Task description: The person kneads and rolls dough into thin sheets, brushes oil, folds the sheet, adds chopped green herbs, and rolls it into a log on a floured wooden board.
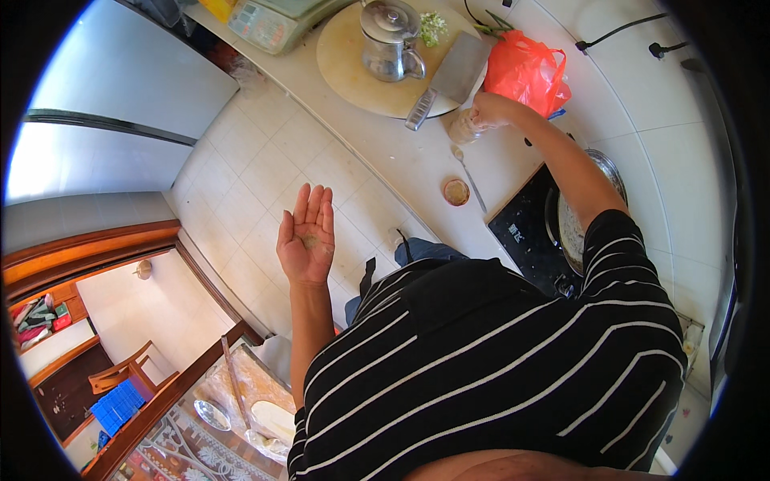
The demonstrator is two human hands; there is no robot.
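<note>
My left hand (307,240) is held palm up over the floor, fingers extended, with a small heap of greyish-green powder or seasoning (310,241) in the palm. At the counter, my right hand (493,110) grips a clear jar (464,127) near its top; the jar's contents are unclear. Near the jar lie a long-handled spoon (471,177) and a round lid (456,192). Just beyond, a cleaver (460,69) rests on a round cutting board (343,72), beside a lidded metal pot (391,42) and a pile of chopped greens (432,28).
A red plastic bag (523,72) sits behind my right hand. A pan (571,228) stands on a black cooktop (517,222) below my right forearm. At the counter's far end is a scale (264,27). A rolling pin (234,379) and rolled dough (274,418) lie at lower left.
</note>
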